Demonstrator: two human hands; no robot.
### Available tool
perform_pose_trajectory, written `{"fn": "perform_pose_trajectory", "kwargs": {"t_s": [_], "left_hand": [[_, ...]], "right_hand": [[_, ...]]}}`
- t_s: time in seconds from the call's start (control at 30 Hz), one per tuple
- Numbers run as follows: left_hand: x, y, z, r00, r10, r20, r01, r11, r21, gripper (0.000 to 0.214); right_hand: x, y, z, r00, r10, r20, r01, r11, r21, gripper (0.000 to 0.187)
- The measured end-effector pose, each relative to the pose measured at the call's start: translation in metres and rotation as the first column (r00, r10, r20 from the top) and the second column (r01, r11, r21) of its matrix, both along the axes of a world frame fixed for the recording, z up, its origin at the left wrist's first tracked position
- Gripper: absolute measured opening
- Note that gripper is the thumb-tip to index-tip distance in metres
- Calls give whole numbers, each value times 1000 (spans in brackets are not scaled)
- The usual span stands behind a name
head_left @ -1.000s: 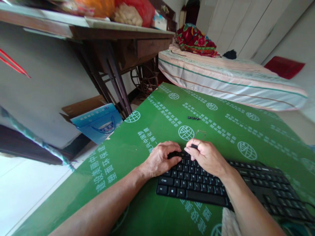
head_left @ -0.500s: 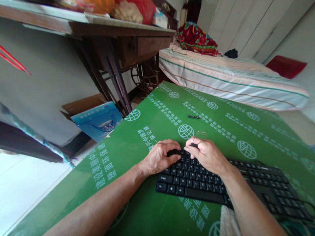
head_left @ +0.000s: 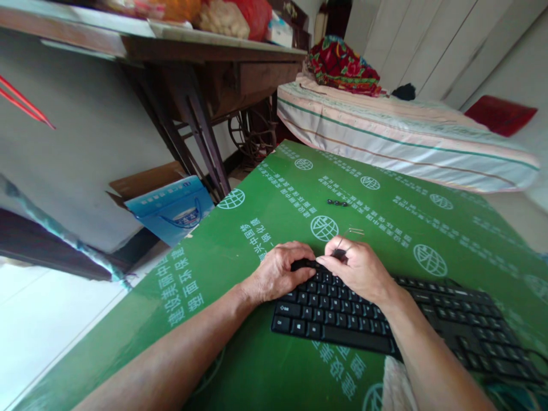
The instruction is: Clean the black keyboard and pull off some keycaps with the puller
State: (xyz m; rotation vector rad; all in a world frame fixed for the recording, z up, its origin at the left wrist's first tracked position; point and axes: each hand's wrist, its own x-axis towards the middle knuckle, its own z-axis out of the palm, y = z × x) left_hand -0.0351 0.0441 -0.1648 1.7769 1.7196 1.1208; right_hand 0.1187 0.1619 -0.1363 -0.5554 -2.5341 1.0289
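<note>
A black keyboard (head_left: 385, 319) lies on a green printed table cover (head_left: 265, 200). My left hand (head_left: 280, 271) is curled over the keyboard's far left corner, its fingers pressing down on the top row of keys. My right hand (head_left: 359, 268) hovers over the upper keys and pinches a small black tool with a thin wire loop (head_left: 349, 237) that sticks out beyond the fingers. The tool's tip sits at the top key row, close to my left fingertips.
A few small black pieces (head_left: 337, 202) lie on the cover beyond the keyboard. To the left stand a dark wooden table (head_left: 205, 74) with bags on top and a blue paper bag (head_left: 173, 208) on the floor. A striped bed (head_left: 402, 140) lies behind.
My right hand has shifted slightly left toward my left hand, and the wire loop has tilted flatter. The left hand has stayed on the keyboard's corner.
</note>
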Motion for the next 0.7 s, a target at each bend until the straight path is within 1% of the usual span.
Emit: {"fn": "perform_pose_trajectory", "kwargs": {"t_s": [0.1,0.2,0.27,0.33,0.4,0.5,0.6,0.7], "left_hand": [[-1,0,-1,1000,-5,9,4,1000,10,18],[-1,1,-1,1000,-8,15,8,1000,14,17],[-1,1,-1,1000,-15,18,14,1000,22,17],[-1,1,-2,1000,-20,17,19,999,29,18],[-1,1,-2,1000,-25,13,24,999,29,18],[-1,1,-1,1000,-29,8,29,999,23,18],[0,0,-1,1000,-25,2,25,999,22,18],[0,0,0,1000,-26,-4,26,999,21,18]], "right_hand": [[-1,-1,-2,998,-50,-37,52,997,61,12],[-1,-2,0,995,-78,-61,87,986,146,12],[0,-2,3,995,-96,-30,99,977,186,11],[1,-2,7,993,-115,32,106,975,193,10],[3,-1,11,987,-127,100,110,981,160,12],[5,0,14,982,-88,166,84,996,32,15],[5,-1,13,982,-57,180,82,988,-134,16],[4,-1,11,982,-86,167,121,971,-209,16]]}}
